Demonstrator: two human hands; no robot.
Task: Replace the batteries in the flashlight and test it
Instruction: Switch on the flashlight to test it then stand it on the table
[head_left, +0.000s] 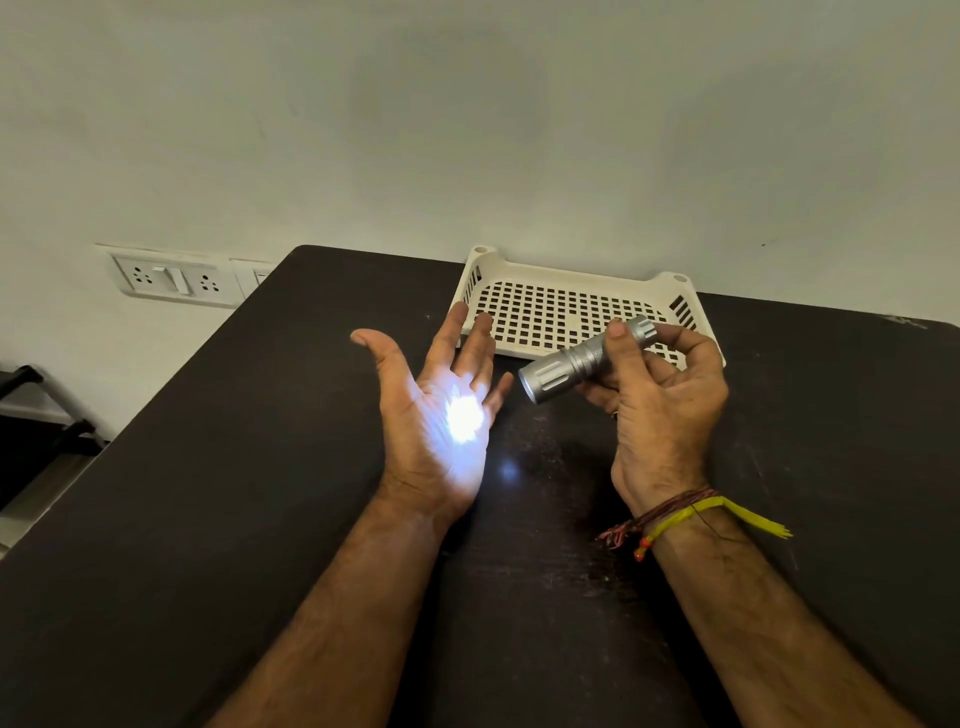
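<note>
Dark table (260, 519), white slotted basket (571, 275) at far edge. Flashlight (587, 358) gripped in right hand (660, 395), long axis level, lens aimed left. Left hand (441, 405) flat, palm up, just beside lens, lit by beam. Test apparently passing.

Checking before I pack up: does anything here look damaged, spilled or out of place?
Nothing stands out. The right hand holds the flashlight, lit on the open left hand; the basket sits square.

L hand (441, 410) palm up, fingers spread; R hand (660, 395) curled in a grip, thumb on top.
</note>
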